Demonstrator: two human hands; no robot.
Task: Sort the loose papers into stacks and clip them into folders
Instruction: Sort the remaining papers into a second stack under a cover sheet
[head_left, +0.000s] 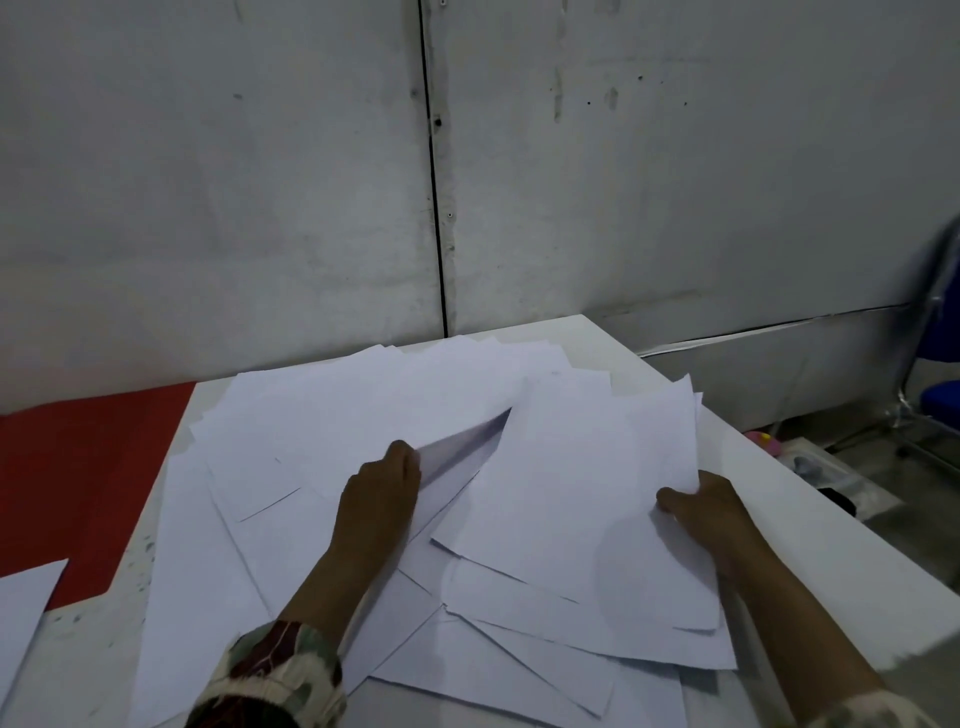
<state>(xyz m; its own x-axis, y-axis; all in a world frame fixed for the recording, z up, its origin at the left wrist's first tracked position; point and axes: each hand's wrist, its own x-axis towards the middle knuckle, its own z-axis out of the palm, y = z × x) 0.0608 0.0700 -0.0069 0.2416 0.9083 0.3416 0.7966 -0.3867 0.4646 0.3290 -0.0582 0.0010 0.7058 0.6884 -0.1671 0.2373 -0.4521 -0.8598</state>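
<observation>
Many loose white papers (332, 410) lie scattered and overlapping across a white table (831, 545). My left hand (382, 493) rests in the middle of the pile, its fingertips lifting the edge of one sheet (457, 447). My right hand (711, 514) grips the right edge of a small stack of sheets (582, 493), thumb on top, holding it slightly raised over the pile. No folder or clip shows.
A red surface (78, 467) lies to the left of the table, with another white sheet (21, 603) at the lower left. A grey wall (260, 182) stands close behind. A blue chair (935, 395) and floor clutter (821, 467) are at the right.
</observation>
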